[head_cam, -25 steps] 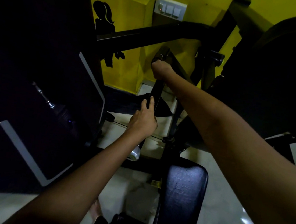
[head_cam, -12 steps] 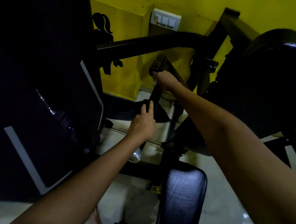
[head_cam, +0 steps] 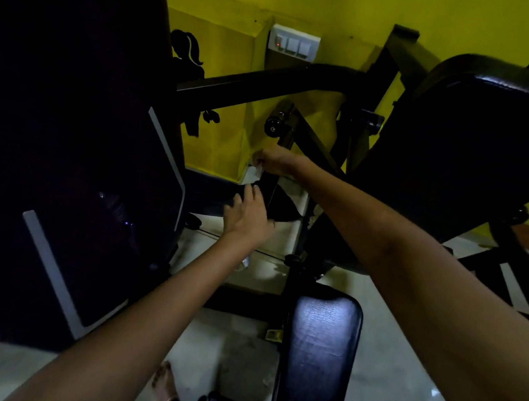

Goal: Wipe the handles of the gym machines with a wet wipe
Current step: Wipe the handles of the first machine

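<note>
A right hand [head_cam: 277, 161] pinches a crumpled white wet wipe [head_cam: 257, 171] against a matte black bar handle [head_cam: 273, 181], while just below that grip the left hand [head_cam: 247, 213] lies loosely spread, beneath a round-capped roller [head_cam: 277, 123].

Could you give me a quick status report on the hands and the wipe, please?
Right hand pinches the white wipe against the black bar, below the handle end. Left hand open, fingers at the bar lower down. Nothing in the way.
</note>
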Available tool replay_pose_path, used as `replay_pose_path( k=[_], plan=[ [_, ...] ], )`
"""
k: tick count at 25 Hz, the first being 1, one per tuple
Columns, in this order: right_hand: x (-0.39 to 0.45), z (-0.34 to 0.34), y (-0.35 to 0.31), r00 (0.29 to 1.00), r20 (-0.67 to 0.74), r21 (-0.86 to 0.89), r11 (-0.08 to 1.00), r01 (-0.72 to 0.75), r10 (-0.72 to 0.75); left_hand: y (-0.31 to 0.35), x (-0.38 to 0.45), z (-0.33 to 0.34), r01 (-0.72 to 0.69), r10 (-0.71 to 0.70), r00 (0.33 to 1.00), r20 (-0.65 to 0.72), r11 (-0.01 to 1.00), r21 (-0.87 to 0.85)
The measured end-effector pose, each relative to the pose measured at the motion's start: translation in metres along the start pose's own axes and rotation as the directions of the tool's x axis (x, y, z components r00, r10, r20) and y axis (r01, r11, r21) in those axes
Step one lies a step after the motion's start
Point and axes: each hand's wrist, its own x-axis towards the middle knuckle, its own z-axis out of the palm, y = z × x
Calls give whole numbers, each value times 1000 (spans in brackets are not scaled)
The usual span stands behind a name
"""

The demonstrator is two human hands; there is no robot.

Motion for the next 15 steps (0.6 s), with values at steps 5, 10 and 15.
replay_pose_path(
  k=[5,10,15],
  plan=[
    [-14,8,-14,1000,-11,153,988,18,-17,-18,-62,10,64,-66,997,-30,995,-79],
    [-38,16,-36,993,-54,224,968,110,-100,-16,-65,14,49,-64,990,-123,991,-123],
    [-61,27,-40,967,-248,417,894,165,-62,-14,-66,17,53,-72,982,-174,992,-110]
  ],
)
